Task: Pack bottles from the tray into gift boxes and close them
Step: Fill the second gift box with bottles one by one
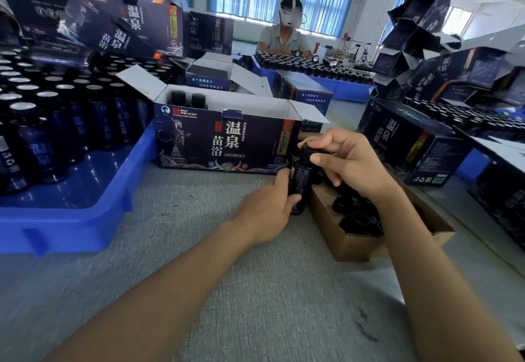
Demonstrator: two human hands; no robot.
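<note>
A dark bottle [300,184] stands upright just right of the open gift box [221,141]. My left hand [268,211] grips the bottle's body near its base. My right hand [345,159] is closed over the black cap [308,151] on the bottle's top. The gift box is dark blue with white flaps raised, and two capped bottles [187,100] stand inside at its left end. The blue tray [71,219] on the left holds several bottles with silver tops [27,107].
A brown cardboard box [358,243] of loose black caps lies under my right forearm. More dark gift boxes are stacked at left, behind and right. A person sits across the table at another blue tray [345,88]. Grey felt covers the table.
</note>
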